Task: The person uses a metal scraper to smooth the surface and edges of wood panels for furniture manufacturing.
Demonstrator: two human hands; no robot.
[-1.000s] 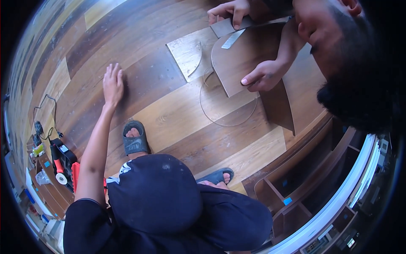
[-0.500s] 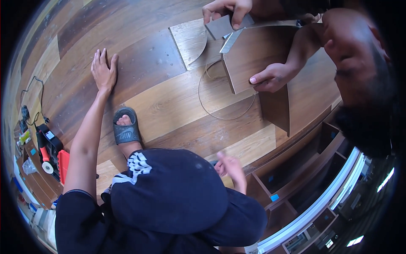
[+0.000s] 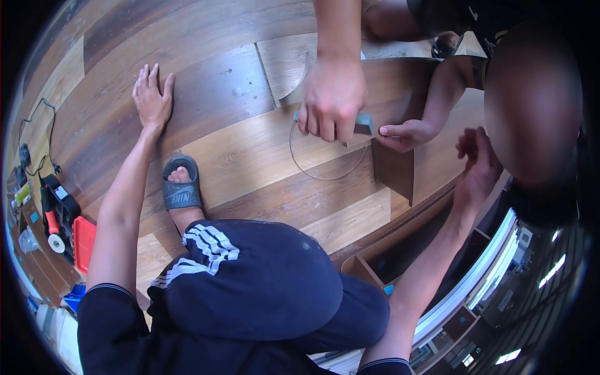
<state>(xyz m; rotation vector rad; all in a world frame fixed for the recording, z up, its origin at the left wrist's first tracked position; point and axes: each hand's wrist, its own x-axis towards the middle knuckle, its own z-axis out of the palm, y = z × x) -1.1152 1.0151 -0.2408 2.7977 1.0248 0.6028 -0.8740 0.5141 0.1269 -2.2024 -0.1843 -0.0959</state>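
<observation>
While our left hand (image 3: 153,103) lies spread on the plank floor (image 3: 250,162), our right hand (image 3: 480,167), fingers loosely apart, has swung outward, leaving the brown panel (image 3: 399,81), ahead to our right, under a co-worker's hand (image 3: 335,97) clamped on a block (image 3: 364,122).

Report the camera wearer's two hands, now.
Left hand: open, palm down on the floor, holding nothing.
Right hand: raised, loosely open, nothing visible in it.

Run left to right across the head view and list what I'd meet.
Red-and-black power tool, red panel, the person's left hand, co-worker's hand gripping a block, brown board, the person's right hand.
</observation>
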